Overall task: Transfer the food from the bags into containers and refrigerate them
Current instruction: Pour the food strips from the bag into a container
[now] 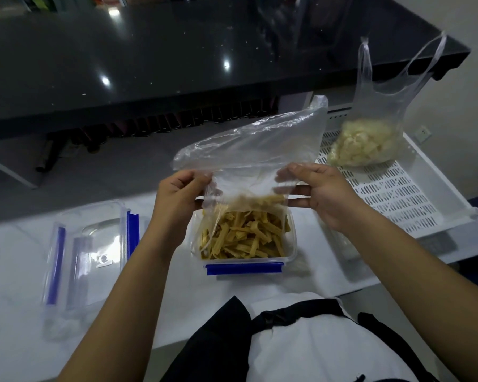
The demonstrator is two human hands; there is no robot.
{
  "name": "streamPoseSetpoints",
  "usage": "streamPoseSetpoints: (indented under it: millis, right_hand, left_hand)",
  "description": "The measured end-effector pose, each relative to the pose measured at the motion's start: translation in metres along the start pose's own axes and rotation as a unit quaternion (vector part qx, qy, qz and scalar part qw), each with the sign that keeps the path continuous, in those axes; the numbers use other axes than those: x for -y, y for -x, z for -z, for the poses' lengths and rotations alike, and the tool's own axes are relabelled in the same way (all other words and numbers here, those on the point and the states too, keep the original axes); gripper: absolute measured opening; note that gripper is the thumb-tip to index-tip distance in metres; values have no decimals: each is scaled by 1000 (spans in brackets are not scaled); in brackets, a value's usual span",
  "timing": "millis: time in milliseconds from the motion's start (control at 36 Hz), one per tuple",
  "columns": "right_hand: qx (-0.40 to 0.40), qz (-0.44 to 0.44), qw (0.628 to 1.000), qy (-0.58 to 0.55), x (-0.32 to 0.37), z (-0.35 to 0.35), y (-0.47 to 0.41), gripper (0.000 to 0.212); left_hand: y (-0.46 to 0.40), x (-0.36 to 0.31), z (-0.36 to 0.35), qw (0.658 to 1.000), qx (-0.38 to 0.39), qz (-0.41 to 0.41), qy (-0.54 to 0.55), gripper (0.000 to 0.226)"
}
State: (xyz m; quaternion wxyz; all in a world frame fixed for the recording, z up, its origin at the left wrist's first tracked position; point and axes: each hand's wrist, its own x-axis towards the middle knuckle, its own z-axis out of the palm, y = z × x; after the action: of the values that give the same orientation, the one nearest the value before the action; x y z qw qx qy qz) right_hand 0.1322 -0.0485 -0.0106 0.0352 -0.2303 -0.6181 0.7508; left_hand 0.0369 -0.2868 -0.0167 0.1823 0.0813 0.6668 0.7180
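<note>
We judge the emptying step nearly done: our left hand (177, 193) and right hand (319, 190) each pinch the upended clear bag (249, 150) over the box (244, 264), now holding yellow strips (243, 235), so next we should shake out stragglers.

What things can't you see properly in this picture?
- Far side of the container, head view: the clear bag hangs in front.
- Fingers of the left hand and right hand: partly behind bag plastic.
- White food in the second bag: too blurry to name.
- Things under the black counter: too dark.
</note>
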Motion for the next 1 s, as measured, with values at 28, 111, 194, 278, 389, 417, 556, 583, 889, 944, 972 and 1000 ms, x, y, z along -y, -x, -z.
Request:
streamPoseSetpoints:
  millis: [28,111,194,278,389,417,556,583,889,944,972,1000]
  right_hand:
    - [-1,0,1000,0,1,0,0,22]
    - [-6,-1,1000,-1,2,-2,1,22]
    - [-6,-1,1000,-7,3,-3,2,22]
    - [0,3,1000,-11,3,-3,3,22]
    - [-3,8,1000,-27,3,0,2,23]
    - [-8,8,1000,-27,2,1,1,23]
    - [-52,-6,998,20,-12,7,-5,16]
    - [-63,-4,998,26,-15,8,-6,14]
    - [-106,25,993,-48,-18,22,-4,9]
    - [-113,21,992,-51,-18,24,-5,10]
    - [-116,22,992,-51,-18,25,-6,11]
    - [-116,23,992,-53,-18,27,-6,11]
  left_hand:
    - [0,0,0,1000,-1,0,1,19]
    - [-1,0,1,1000,12,-8,7,20]
    - [-1,-1,2,1000,16,-13,9,19]
    - [-2,-1,3,1000,1,-14,6,15]
    - [-2,1,3,1000,-3,-16,12,14]
    - [-3,2,3,1000,-3,-11,10,14]
    - [-6,9,-3,1000,-8,17,-20,14]
    - [-6,10,-3,1000,-10,16,-20,13]
    - [-14,-28,-27,998,25,-49,-25,12]
    - [-17,-32,-34,997,28,-61,-28,11]
    - [-19,-34,-37,997,30,-64,-26,11]
    - [-20,-35,-39,997,34,-66,-24,11]
